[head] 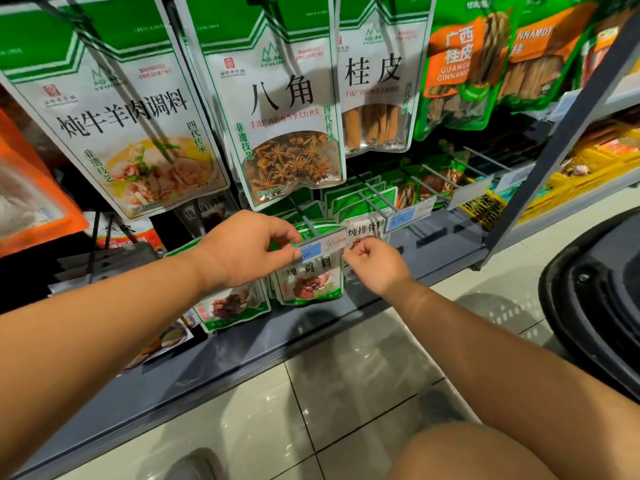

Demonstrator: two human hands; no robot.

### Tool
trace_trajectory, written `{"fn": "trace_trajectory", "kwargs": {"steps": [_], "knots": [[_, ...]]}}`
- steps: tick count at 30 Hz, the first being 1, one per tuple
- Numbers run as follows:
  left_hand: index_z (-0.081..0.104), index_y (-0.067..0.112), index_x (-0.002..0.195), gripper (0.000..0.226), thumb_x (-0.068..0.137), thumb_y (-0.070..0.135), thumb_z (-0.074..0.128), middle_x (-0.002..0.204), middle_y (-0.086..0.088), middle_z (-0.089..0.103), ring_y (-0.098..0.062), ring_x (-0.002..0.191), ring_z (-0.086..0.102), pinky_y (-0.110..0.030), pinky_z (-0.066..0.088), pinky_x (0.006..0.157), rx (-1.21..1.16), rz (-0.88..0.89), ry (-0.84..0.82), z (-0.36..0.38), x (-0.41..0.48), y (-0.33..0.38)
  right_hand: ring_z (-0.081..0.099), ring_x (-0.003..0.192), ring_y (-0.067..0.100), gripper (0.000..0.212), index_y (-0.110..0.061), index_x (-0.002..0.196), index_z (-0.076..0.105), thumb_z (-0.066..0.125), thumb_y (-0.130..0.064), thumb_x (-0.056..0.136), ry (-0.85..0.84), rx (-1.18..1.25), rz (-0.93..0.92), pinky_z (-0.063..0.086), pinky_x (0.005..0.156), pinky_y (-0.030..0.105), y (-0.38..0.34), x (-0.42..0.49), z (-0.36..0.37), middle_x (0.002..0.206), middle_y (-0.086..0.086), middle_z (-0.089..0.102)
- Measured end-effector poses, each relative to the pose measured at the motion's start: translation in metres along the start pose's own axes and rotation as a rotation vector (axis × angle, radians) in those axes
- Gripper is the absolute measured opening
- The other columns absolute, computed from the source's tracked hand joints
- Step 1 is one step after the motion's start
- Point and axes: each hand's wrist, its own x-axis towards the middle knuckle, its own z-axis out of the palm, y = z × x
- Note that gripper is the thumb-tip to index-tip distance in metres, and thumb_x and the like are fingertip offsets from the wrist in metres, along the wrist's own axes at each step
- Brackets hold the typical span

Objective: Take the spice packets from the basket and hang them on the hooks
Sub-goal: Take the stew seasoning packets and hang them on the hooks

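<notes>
Both hands work at the lower hook row of the display. The left hand (246, 249) has thumb and forefinger closed in a pinch on the left end of a clear price tag (322, 245) at the tip of a hook (310, 225). The right hand (375, 265) has its fingers curled, with the tips pinching the tag's right end; whether they also catch a packet edge cannot be told. A spice packet (310, 282) hangs directly below the tag, between the two hands, with further packets behind it and to its left. The black basket (595, 299) stands on the tiled floor (277, 410) at the right, well apart from the hands, its contents out of view. Above hang a large star anise packet (287, 133) and, to its right, a cinnamon packet (375, 91).
</notes>
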Motion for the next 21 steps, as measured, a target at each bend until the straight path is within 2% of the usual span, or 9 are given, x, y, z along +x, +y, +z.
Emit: {"fn": "trace_trajectory", "kwargs": {"steps": [3,5,7,10,13,17,19,21], "knots": [[0.059,0.034,0.139,0.043,0.098,0.045,0.062,0.117,0.012,0.071,-0.014,0.094,0.067,-0.031,0.054,0.086,0.112,0.047,-0.018,-0.006,-0.004,0.009,0.057,0.084,0.025,0.037,-0.015,0.101,0.056,0.061,-0.052,0.097,-0.067,-0.201,-0.044,0.050,0.080,0.042,-0.009,-0.029,-0.023,0.090,0.004,0.062],[0.047,0.034,0.149,0.054,0.098,0.047,0.060,0.142,0.007,0.061,-0.018,0.115,0.064,-0.032,0.049,0.098,0.206,0.101,-0.061,-0.007,-0.005,0.017,0.061,0.107,0.027,0.049,-0.017,0.129,0.055,0.058,-0.055,0.098,-0.125,-0.360,-0.073,0.049,0.090,0.041,-0.018,-0.053,-0.040,0.120,0.004,0.064],[0.037,0.031,0.155,0.065,0.097,0.048,0.061,0.154,0.005,0.050,-0.020,0.132,0.054,-0.033,0.042,0.108,0.208,0.147,-0.092,-0.004,-0.006,0.028,0.054,0.128,0.027,0.057,-0.018,0.144,0.049,0.057,-0.054,0.099,-0.119,-0.467,-0.136,0.045,0.102,0.040,-0.026,-0.080,-0.057,0.143,0.002,0.056],[0.031,0.029,0.157,0.075,0.094,0.051,0.064,0.158,0.004,0.042,-0.018,0.141,0.043,-0.032,0.036,0.116,0.164,0.215,-0.108,0.003,-0.007,0.052,0.045,0.137,0.025,0.057,-0.021,0.145,0.049,0.057,-0.053,0.099,-0.069,-0.554,-0.210,0.044,0.108,0.043,-0.034,-0.120,-0.084,0.146,0.003,0.051],[0.033,0.025,0.157,0.075,0.094,0.050,0.065,0.160,0.002,0.040,-0.019,0.145,0.038,-0.030,0.031,0.119,0.168,0.335,-0.106,0.007,-0.004,0.083,0.036,0.142,0.023,0.057,-0.022,0.148,0.045,0.055,-0.052,0.101,-0.022,-0.610,-0.242,0.041,0.111,0.046,-0.035,-0.158,-0.116,0.149,0.001,0.046],[0.032,0.027,0.159,0.077,0.094,0.056,0.061,0.166,0.003,0.030,-0.017,0.152,0.028,-0.030,0.021,0.123,0.208,0.539,-0.065,0.009,0.011,0.140,0.039,0.136,0.022,0.055,-0.023,0.140,0.049,0.057,-0.057,0.096,0.165,-0.745,-0.283,0.044,0.107,0.046,-0.025,-0.205,-0.164,0.141,-0.002,0.050],[0.036,0.027,0.157,0.079,0.091,0.062,0.063,0.165,0.001,0.033,-0.019,0.151,0.030,-0.033,0.023,0.123,0.210,0.653,-0.015,0.012,0.022,0.173,0.043,0.132,0.023,0.062,-0.023,0.136,0.051,0.059,-0.063,0.090,0.235,-0.813,-0.251,0.046,0.105,0.045,-0.013,-0.229,-0.189,0.137,-0.001,0.052],[0.044,0.025,0.152,0.082,0.086,0.068,0.064,0.159,-0.002,0.042,-0.023,0.147,0.039,-0.040,0.032,0.121,0.216,0.797,0.055,0.016,0.031,0.208,0.046,0.129,0.022,0.073,-0.024,0.136,0.049,0.063,-0.071,0.082,0.273,-0.818,-0.157,0.048,0.102,0.044,0.003,-0.253,-0.211,0.135,-0.003,0.051]]}}
